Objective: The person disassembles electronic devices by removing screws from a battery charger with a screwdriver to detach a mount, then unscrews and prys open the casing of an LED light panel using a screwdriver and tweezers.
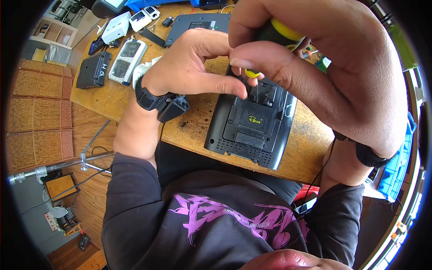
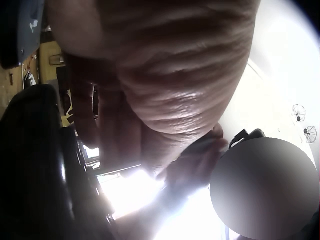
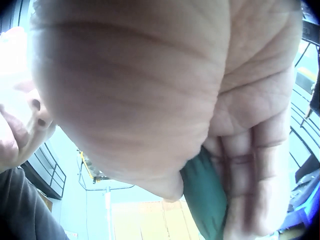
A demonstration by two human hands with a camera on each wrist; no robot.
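In the head view, my right hand (image 1: 333, 67) grips a screwdriver (image 1: 284, 29) with a dark green and yellow handle, held above a black device. The green handle (image 3: 204, 195) shows between thumb and fingers in the right wrist view. The black device (image 1: 254, 128) lies back side up, with a raised plate marked in yellow letters and vent holes along its near edge. My left hand (image 1: 193, 67) reaches over the device's far left part, thumb straight, close to the screwdriver's lower end. Its other fingers are partly hidden behind my right hand.
At the wooden table's (image 1: 184, 123) far left are a black box (image 1: 93, 69), a grey-white handheld unit (image 1: 128, 61) and a white box (image 1: 116, 28). A flat dark grey case (image 1: 191, 24) lies beyond my left hand. A blue crate (image 1: 391, 175) stands at the right.
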